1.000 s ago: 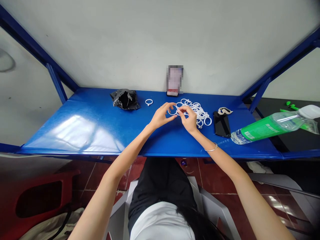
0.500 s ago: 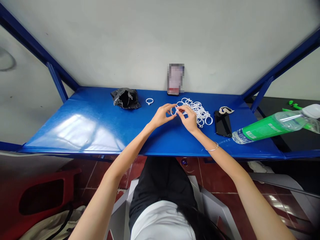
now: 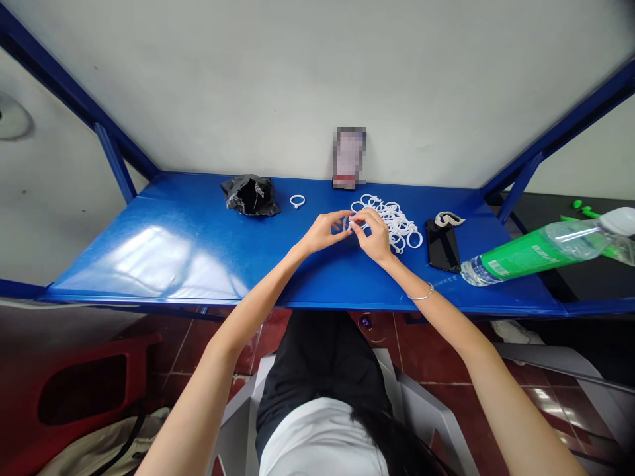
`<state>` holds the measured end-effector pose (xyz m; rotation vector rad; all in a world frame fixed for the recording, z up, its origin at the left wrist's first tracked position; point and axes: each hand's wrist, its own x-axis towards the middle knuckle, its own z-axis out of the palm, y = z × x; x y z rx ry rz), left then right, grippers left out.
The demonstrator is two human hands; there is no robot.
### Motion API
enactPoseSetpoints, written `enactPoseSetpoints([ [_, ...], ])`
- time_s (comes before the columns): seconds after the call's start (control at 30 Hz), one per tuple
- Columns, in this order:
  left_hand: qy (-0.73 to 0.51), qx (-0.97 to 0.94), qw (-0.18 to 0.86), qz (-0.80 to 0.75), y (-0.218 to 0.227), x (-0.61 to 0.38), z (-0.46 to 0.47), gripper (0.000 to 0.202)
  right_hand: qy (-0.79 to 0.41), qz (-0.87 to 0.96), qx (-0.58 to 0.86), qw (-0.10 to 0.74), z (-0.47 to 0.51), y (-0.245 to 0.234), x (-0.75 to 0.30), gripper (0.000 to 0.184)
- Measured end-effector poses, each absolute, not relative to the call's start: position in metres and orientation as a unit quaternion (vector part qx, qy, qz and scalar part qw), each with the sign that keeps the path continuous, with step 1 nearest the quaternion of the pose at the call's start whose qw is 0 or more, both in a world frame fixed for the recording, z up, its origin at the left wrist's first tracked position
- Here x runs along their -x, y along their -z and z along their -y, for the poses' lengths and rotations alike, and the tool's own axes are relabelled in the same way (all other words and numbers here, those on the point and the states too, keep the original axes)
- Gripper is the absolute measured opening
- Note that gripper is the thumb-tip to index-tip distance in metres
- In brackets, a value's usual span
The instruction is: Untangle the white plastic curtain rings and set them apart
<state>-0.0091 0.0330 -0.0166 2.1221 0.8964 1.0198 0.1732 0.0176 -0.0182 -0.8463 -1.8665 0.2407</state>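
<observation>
Both hands meet over the blue table [image 3: 173, 244], pinching one white plastic ring [image 3: 348, 225] between them. My left hand [image 3: 323, 231] grips its left side with curled fingers. My right hand [image 3: 374, 233], with a thin bracelet on the wrist, pinches its right side. Just behind and to the right of the hands lies a pile of several white rings [image 3: 394, 221]. A single white ring [image 3: 297, 201] lies apart, further left near the back.
A crumpled black bag [image 3: 251, 195] sits at the back left. A blurred upright phone [image 3: 349, 158] leans on the wall. A black phone [image 3: 441, 246], a small beige clip [image 3: 448, 218] and a green-labelled water bottle [image 3: 540, 250] lie to the right.
The two hands have drawn closer together on the ring, and it shows less between the fingers. Everything on the table stays where it was.
</observation>
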Motion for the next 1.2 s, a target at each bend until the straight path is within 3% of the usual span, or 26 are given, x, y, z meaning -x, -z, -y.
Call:
enactPoseSetpoints([
  [0.43, -0.412, -0.804, 0.261, -0.339, 0.018, 0.006, -0.032, 0.05, -0.107, 0.778, 0.342, 0.516, -0.018, 0.018, -0.174, 0.017],
  [0.67, -0.418, -0.812, 0.235, -0.332, 0.018, 0.005, -0.031, 0.036, -0.108, 0.782, 0.34, 0.512, -0.018, 0.02, -0.174, 0.015],
  [0.87, -0.414, -0.818, 0.22, -0.332, 0.021, 0.004, -0.03, 0.036, -0.09, 0.78, 0.349, 0.512, -0.019, 0.021, -0.174, 0.016],
  [1.03, -0.432, -0.797, 0.216, -0.364, 0.025, -0.001, -0.03, 0.048, -0.08, 0.779, 0.347, 0.516, -0.021, 0.021, -0.175, 0.018],
  [1.2, -0.435, -0.787, 0.208, -0.385, 0.024, -0.003, -0.028, 0.037, -0.087, 0.778, 0.357, 0.51, -0.02, 0.02, -0.175, 0.023],
])
